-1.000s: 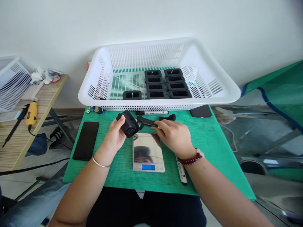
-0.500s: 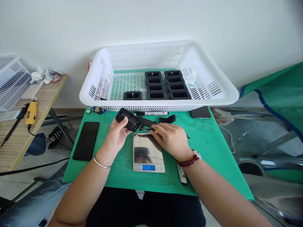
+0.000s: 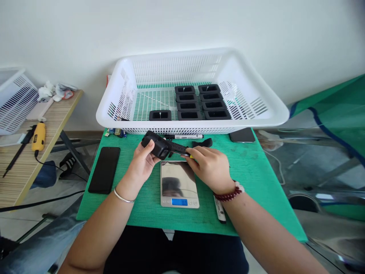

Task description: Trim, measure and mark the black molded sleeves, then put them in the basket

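My left hand [image 3: 145, 158] is closed round a black box-shaped plastic part [image 3: 155, 145], held tilted above the back edge of a small digital scale [image 3: 179, 182]. The thumb presses on its near face. In my right hand [image 3: 210, 165] is a slim tool [image 3: 186, 154] with a thin metal shaft and a bit of yellow; fingers hide most of it. Its shaft points at the right end of the black part, but I cannot tell whether it touches. A dark textured strip [image 3: 176, 147] lies just behind the shaft.
A white plastic basket [image 3: 191, 124] at the back holds several black rectangular frames [image 3: 187, 115]. Around the scale on the green mat [image 3: 262, 186] are a phone [image 3: 104, 170], two markers [image 3: 219, 209], a black curved piece [image 3: 203, 143] and another dark device [image 3: 242, 135]. A side table [image 3: 54, 123] stands left.
My right hand has shifted slightly right, and the tool has turned a little in its grip. The black part has moved very slightly right and stays in my left hand.
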A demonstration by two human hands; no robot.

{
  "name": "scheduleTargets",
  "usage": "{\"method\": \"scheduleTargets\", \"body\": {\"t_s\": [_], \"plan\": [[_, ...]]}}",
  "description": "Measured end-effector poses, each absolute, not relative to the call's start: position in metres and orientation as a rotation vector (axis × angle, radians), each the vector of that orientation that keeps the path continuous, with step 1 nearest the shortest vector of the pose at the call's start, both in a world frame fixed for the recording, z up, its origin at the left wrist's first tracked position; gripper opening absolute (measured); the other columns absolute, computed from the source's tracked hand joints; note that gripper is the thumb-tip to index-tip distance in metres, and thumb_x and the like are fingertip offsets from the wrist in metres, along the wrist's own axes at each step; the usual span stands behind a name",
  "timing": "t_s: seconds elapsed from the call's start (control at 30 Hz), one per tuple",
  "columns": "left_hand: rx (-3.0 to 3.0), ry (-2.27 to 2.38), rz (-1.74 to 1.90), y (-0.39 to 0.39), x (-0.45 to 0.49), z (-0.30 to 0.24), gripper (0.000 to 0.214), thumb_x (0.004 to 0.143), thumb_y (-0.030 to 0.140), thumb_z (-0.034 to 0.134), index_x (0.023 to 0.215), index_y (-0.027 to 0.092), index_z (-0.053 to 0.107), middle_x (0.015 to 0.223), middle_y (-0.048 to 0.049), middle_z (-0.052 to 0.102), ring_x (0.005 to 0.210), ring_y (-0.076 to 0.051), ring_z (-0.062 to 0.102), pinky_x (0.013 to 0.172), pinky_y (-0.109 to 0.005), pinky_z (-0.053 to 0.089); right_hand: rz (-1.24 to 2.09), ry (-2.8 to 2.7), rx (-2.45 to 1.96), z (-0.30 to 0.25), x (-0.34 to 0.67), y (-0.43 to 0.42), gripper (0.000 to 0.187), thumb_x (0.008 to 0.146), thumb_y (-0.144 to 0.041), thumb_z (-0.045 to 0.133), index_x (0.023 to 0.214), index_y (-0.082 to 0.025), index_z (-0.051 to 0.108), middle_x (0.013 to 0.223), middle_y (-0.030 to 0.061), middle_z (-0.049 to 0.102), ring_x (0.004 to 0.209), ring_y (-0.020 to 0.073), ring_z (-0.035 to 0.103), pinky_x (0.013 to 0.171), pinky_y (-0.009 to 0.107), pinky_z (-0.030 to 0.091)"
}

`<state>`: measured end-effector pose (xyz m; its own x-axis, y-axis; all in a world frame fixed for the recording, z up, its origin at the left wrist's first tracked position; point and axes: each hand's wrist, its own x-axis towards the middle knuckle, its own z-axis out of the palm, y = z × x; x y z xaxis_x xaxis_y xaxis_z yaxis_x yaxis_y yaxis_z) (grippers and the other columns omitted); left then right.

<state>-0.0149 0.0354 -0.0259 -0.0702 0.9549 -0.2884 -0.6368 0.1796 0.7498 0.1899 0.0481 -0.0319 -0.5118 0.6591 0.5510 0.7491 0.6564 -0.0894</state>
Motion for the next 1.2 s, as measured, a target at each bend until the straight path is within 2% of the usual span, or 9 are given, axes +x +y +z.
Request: {"method": "scheduleTargets", "body": {"t_s": [0.2,0.43,0.73,0.87,1.2], "plan": [[0.48,0.908,1.341,0.034,-0.014,-0.026,0.037,0.068,0.037,0.079,0.094,0.017,0.062,0.087,-0.0058,0.072,0.074,-0.017,0.07,0.054,-0.022,0.055,-0.225,-2.217,-1.224,-0.035,0.195,0.055,0.023,0.092,-0.031,0.052,0.085,-0.015,0.068,0.068,0.0027,0.068,0.056,0.0122,0.055,0.051,0.027,0.031],[0.534,0.971,1.416,0.033,-0.011,-0.028,0.036,0.069,0.035,0.079,0.094,0.015,0.061,0.085,-0.0055,0.071,0.08,-0.018,0.07,0.059,-0.022,0.054,-0.131,-2.298,-1.092,-0.028,0.199,0.054,0.027,0.09,-0.036,0.053,0.08,-0.016,0.067,0.063,0.0017,0.064,0.056,0.0116,0.055,0.052,0.026,0.032],[0.554,0.996,1.435,0.034,-0.013,-0.026,0.04,0.063,0.038,0.082,0.087,0.016,0.058,0.076,-0.0008,0.066,0.063,-0.013,0.065,0.052,-0.021,0.051,-0.185,-2.34,-1.179,-0.028,0.2,0.054,0.031,0.092,-0.038,0.05,0.08,-0.016,0.068,0.061,0.002,0.064,0.053,0.0116,0.053,0.05,0.026,0.027],[0.611,1.014,1.437,0.033,-0.012,-0.025,0.04,0.062,0.037,0.083,0.088,0.015,0.06,0.078,-0.0006,0.065,0.065,-0.014,0.065,0.055,-0.023,0.052,-0.229,-2.21,-1.276,-0.028,0.207,0.059,0.029,0.091,-0.037,0.052,0.078,-0.016,0.068,0.06,0.0016,0.065,0.051,0.011,0.053,0.048,0.025,0.027],[0.534,1.026,1.434,0.033,-0.016,-0.028,0.039,0.063,0.043,0.081,0.09,0.02,0.064,0.08,-0.0026,0.067,0.079,-0.021,0.068,0.068,-0.03,0.056,-0.015,-2.408,-1.035,-0.025,0.198,0.052,0.033,0.089,-0.041,0.051,0.072,-0.017,0.065,0.057,0.0005,0.061,0.051,0.0104,0.051,0.05,0.025,0.027]]}}
